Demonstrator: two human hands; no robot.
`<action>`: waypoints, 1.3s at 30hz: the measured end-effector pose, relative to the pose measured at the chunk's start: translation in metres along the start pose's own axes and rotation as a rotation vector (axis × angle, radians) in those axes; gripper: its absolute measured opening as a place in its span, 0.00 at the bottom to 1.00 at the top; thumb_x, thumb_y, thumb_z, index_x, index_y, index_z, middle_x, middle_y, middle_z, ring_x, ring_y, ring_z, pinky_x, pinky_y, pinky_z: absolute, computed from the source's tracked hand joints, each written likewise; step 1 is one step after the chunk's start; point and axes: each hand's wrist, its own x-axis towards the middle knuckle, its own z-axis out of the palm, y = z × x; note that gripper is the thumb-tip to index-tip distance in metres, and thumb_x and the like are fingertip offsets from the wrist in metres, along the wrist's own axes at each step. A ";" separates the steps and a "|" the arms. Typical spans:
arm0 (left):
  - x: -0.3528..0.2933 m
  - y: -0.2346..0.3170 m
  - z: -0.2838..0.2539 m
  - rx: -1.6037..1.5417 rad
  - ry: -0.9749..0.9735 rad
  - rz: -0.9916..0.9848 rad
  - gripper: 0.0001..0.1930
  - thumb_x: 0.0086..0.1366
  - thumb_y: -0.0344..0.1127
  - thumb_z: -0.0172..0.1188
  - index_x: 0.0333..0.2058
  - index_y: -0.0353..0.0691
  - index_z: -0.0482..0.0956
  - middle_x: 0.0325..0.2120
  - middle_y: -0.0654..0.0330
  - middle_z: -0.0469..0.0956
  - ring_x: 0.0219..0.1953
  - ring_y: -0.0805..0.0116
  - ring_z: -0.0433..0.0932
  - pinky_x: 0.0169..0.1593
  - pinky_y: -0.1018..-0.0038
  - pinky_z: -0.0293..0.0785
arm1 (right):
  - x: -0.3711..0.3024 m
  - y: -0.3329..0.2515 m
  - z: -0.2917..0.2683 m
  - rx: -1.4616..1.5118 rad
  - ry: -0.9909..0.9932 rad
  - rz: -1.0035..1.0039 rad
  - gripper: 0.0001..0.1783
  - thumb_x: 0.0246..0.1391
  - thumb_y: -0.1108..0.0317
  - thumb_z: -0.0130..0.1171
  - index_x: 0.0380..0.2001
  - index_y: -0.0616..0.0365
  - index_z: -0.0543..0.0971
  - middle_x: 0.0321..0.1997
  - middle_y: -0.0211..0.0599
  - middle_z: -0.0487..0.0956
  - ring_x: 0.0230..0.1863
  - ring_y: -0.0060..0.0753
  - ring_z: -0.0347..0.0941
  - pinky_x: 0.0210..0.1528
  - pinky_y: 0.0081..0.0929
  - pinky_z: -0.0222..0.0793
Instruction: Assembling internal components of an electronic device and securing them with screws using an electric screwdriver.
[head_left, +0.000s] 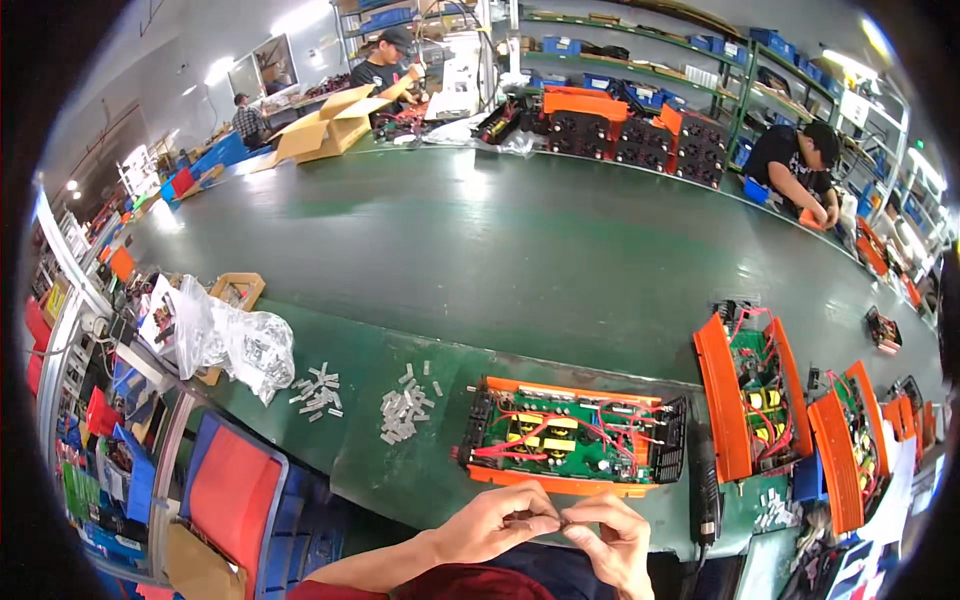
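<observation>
Both hands meet low in the view, just in front of the open orange case (pixel 575 437) with the green circuit board (pixel 570 440) lying on the worktop (pixel 430 260). The left hand (pixel 497 522) and right hand (pixel 612 537) each pinch an end of one small dark part (pixel 550 521) with thumb and fingertips pressed together; it is too small to make out clearly. It looks light and stiff, easy to drop or bend, so a fingertip hold at its ends suits it better than a full grasp. To the left of the case lie two heaps of small grey pieces (pixel 405 410), and farther left a clear plastic bag (pixel 235 345). To the right of the case stand more open orange cases (pixel 750 395).
</observation>
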 end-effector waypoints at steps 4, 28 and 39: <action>0.004 -0.002 0.012 -0.073 -0.079 -0.128 0.08 0.75 0.34 0.58 0.41 0.34 0.81 0.36 0.62 0.76 0.34 0.75 0.73 0.39 0.76 0.69 | -0.015 0.012 -0.008 0.094 0.019 -0.048 0.11 0.51 0.80 0.72 0.37 0.66 0.83 0.41 0.47 0.82 0.43 0.32 0.79 0.45 0.28 0.75; 0.033 0.001 0.004 -0.370 0.150 -0.164 0.11 0.74 0.28 0.58 0.51 0.28 0.75 0.47 0.50 0.82 0.50 0.61 0.83 0.55 0.67 0.82 | -0.024 0.018 -0.012 -0.090 0.390 0.225 0.10 0.61 0.78 0.64 0.45 0.65 0.82 0.39 0.34 0.82 0.34 0.22 0.79 0.34 0.17 0.70; 0.041 0.002 0.017 -0.215 0.174 -0.189 0.08 0.71 0.24 0.59 0.47 0.29 0.78 0.41 0.52 0.84 0.43 0.65 0.85 0.49 0.71 0.82 | -0.023 0.022 -0.018 -0.118 0.380 0.200 0.09 0.61 0.79 0.63 0.44 0.65 0.82 0.38 0.34 0.80 0.37 0.23 0.79 0.38 0.18 0.72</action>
